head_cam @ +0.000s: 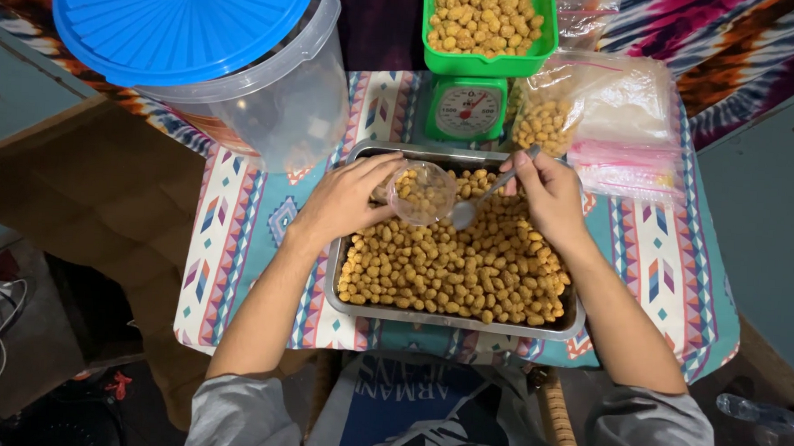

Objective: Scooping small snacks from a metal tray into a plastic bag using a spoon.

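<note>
My left hand (349, 198) grips a small clear plastic cup (422, 193), tilted on its side over a steel tray (571, 323) heaped with yellow-brown coated nuts (453, 269). The cup holds some nuts. My right hand (547, 195) pinches a metal spoon (484, 198), its bowl resting at the cup's mouth, just above the nuts. Both hands hover over the tray's far half.
Behind the tray stands a green kitchen scale (465, 107) whose green basket (490, 28) is full of nuts. A clear bag of nuts (546, 118) and a stack of flat plastic bags (629, 126) lie at right. A clear bucket with a blue lid (210, 41) stands at left.
</note>
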